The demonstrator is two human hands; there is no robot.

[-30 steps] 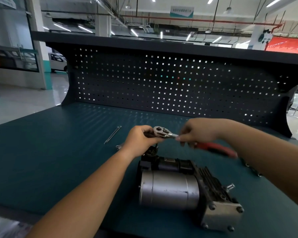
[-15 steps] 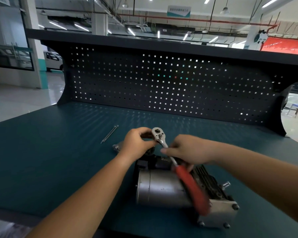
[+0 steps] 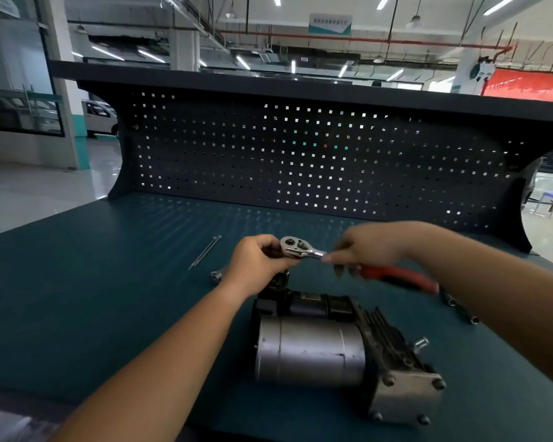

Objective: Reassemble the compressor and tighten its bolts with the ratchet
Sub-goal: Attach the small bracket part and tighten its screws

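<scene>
Tightening is judged the step in hand: above the far end of the compressor point(image 3: 310, 355) the ratchet point(image 3: 296, 247) is gripped, head by the left hand point(image 3: 256, 263), red handle by the right hand point(image 3: 367, 247). A level swing, socket kept seated, is called for next.

The compressor point(image 3: 310, 355) lies on the table point(image 3: 77, 314), near the front and a bit to the right. The ratchet point(image 3: 300, 248) is up in the air over the compressor's far left end, lying sideways. The left hand point(image 3: 256, 266) holds its head on the left. The right hand point(image 3: 364, 247) holds its handle on the right. Two bolts point(image 3: 205, 252) lie side by side behind and left of the left hand. A socket point(image 3: 216, 276) lies just left of that hand. More sockets point(image 3: 460, 309) lie right of the compressor, by the right arm. A peg board point(image 3: 300, 161) stands at the back of the table.
</scene>
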